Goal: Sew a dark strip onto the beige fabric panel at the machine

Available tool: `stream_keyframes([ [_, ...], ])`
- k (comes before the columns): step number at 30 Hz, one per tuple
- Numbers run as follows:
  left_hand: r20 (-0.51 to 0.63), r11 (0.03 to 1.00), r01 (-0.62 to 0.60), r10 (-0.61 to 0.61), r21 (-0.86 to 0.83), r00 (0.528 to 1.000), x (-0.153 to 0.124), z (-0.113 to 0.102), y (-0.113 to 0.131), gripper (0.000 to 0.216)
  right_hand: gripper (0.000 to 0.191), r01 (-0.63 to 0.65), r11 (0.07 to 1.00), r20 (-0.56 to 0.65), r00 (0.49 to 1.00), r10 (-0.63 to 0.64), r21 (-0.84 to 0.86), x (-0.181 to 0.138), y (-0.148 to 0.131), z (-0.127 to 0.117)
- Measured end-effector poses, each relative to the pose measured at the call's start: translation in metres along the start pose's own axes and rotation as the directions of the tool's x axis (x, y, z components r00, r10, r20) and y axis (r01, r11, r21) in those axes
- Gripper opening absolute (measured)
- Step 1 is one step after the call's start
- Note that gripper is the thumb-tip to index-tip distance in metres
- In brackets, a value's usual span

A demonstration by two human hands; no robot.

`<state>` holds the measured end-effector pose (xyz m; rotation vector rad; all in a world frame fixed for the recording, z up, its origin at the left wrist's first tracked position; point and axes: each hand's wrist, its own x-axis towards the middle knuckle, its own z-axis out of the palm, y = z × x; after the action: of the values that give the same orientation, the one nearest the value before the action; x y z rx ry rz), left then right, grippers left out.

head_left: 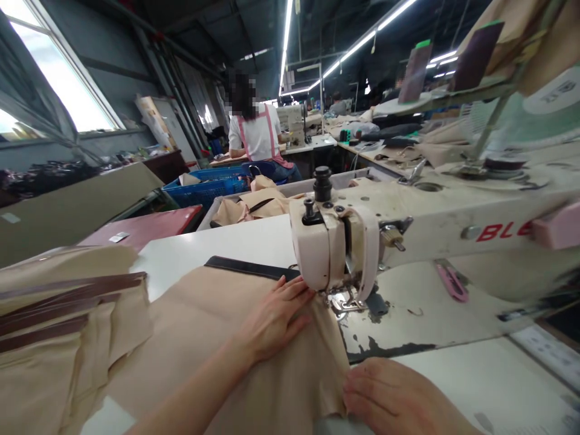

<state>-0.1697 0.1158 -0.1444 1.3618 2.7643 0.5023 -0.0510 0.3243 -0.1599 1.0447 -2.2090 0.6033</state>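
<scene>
— Head view: where's the tan fabric (217, 344)?
— On the table's (203, 251) near edge. My left hand (276, 317) lies spread flat on it beside the sewing machine (335, 248); my right hand (394, 399) rests flat, touching its right corner.

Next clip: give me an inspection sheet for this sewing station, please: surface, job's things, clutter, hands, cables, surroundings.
Surface: white sewing table; worn dark patches on the machine bed.
Job's things: tan fabric spread under the sewing machine; dark strip along its far edge.
Clutter: stack of tan pieces with brown strips at left; pink tool on the bed.
Hands: left hand flat on the fabric beside the presser foot; right hand at the fabric's near edge, grip unclear.
Cables: nothing seen.
Surroundings: a person at another station, blue crate, strip lights overhead.
</scene>
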Motion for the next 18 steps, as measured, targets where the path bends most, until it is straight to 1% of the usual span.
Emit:
stream_keyframes([
  [5,-0.027,1.000,0.007,-0.007,-0.002,1.000,0.011,-0.003,-0.011,0.027,0.042,0.005,1.000,0.010,1.000,-0.005,-0.020,0.006,0.015,0.002],
  [8,-0.037,1.000,0.013,-0.013,0.004,0.999,0.019,-0.004,-0.021,0.024,0.044,0.015,0.998,0.039,0.999,-0.013,-0.054,0.012,0.022,0.001],
  [11,-0.040,1.000,0.018,-0.017,0.007,0.999,0.026,-0.005,-0.032,0.027,0.038,0.030,0.993,0.094,0.995,-0.020,-0.110,0.012,0.027,0.001],
  [14,-0.041,1.000,0.029,-0.029,0.007,0.999,0.033,-0.005,-0.044,0.029,0.035,-0.012,0.988,0.165,0.986,0.038,-0.154,0.007,0.030,0.004],
  [18,-0.031,0.998,0.055,-0.055,0.006,0.998,0.041,-0.004,-0.057,0.031,0.042,-0.035,0.969,0.314,0.943,0.113,-0.243,0.001,0.030,0.008],
])
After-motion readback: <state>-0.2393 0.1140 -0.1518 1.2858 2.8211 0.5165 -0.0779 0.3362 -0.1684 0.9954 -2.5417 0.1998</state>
